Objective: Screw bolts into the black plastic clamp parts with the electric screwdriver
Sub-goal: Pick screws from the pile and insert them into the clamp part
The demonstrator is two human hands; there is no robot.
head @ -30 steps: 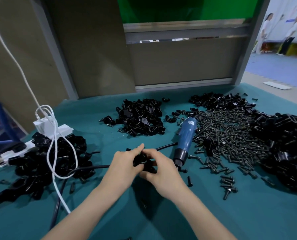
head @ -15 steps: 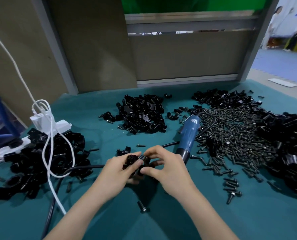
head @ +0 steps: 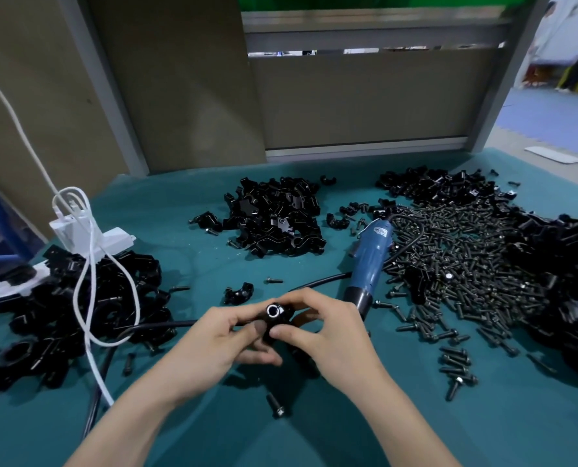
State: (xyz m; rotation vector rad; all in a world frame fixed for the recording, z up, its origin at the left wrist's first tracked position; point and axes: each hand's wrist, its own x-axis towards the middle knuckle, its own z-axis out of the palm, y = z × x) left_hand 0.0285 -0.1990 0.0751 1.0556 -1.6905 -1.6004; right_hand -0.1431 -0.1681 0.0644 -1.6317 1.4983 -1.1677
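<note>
— The clamp part (head: 275,323)?
— Black, glossy, one ringed hole. I saw my left hand (head: 213,343) and right hand (head: 329,335) share a pinching grip on it above the bench (head: 314,439).
— Counts?
— One electric screwdriver (head: 370,261), four clamp heaps (head: 274,220).

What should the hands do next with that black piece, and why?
Probably the right hand should let go and take the blue screwdriver lying just beyond it: the left hand also holds the clamp part, and the tool lies untouched.
</note>
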